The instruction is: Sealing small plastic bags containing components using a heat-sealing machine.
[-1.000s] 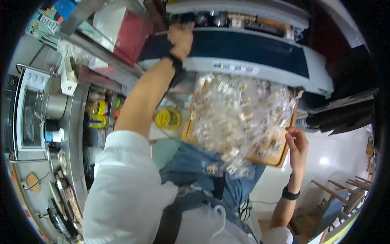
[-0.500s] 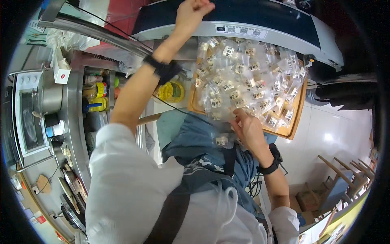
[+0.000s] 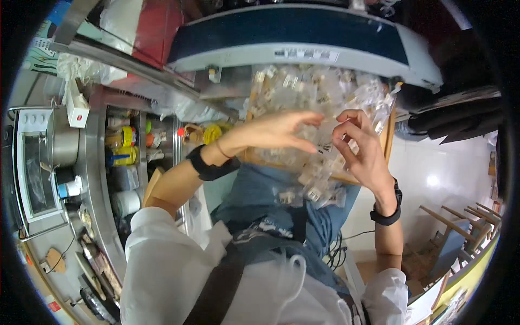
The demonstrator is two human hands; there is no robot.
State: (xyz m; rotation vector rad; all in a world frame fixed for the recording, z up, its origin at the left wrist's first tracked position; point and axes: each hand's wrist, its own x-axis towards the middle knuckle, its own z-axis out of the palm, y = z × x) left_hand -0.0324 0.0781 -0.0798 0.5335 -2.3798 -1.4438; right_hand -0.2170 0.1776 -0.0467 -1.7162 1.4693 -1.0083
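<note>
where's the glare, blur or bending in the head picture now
Head view: bright glare on the pale floor at right; the clear packets and left hand look soft, likely motion blur; the grey machine arches from fisheye distortion; corners are black.

So we're rocking a white top [image 3: 160, 254] with loose sleeves ending around the elbows, plus a white drawstring [image 3: 303, 271] down the front. Over that, we've got a blue-grey apron [image 3: 268, 252] with some white print [image 3: 271, 226] and a wide dark strap [image 3: 216, 290]. Behind our left hand [image 3: 279, 130]: chunky black wristband [image 3: 208, 164], thin bracelet [image 3: 221, 149]. Our right hand [image 3: 364, 154] gets a black band [image 3: 387, 216] too.
</note>
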